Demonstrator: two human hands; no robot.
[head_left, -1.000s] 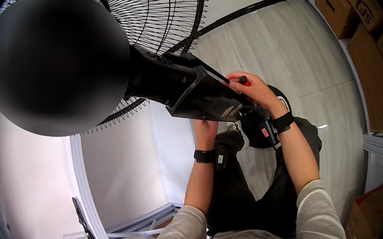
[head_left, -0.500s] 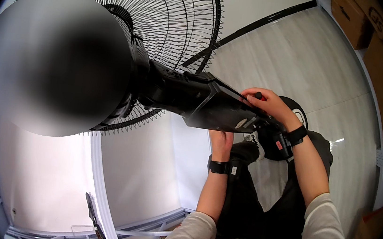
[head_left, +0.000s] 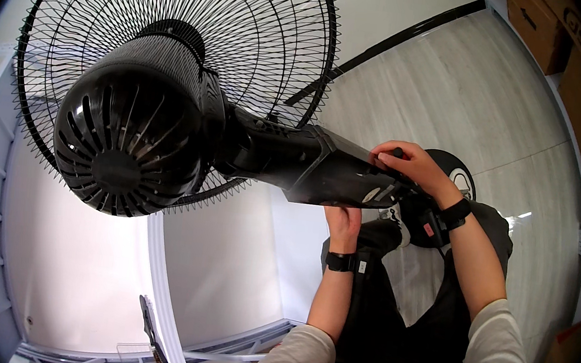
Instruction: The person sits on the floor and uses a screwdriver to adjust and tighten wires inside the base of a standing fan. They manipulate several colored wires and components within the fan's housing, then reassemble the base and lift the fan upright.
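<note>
A black standing fan (head_left: 335, 169) lies across the view, with its slotted motor housing (head_left: 122, 141) at the left and its round wire guard (head_left: 263, 42) behind. My right hand (head_left: 414, 167) is at the right end of the fan's control box, with thumb and fingers closed around a short handle with a rounded black end (head_left: 398, 152). The tip of that handle is hidden. Under the near edge of the box, my left hand (head_left: 345, 221) reaches up against it. Its fingers are out of sight behind the box.
The fan's round black base (head_left: 450, 167) is on the pale floor (head_left: 511, 128) by my legs. Cardboard boxes (head_left: 537, 30) sit on a shelf at the right. White frame rails (head_left: 163, 289) stand at the lower left, with a dark flat object (head_left: 153, 331) beside them.
A blurred patch that covered the motor housing is gone, so its slots show. The whole view has shifted slightly; both hands keep their places at the control box.
</note>
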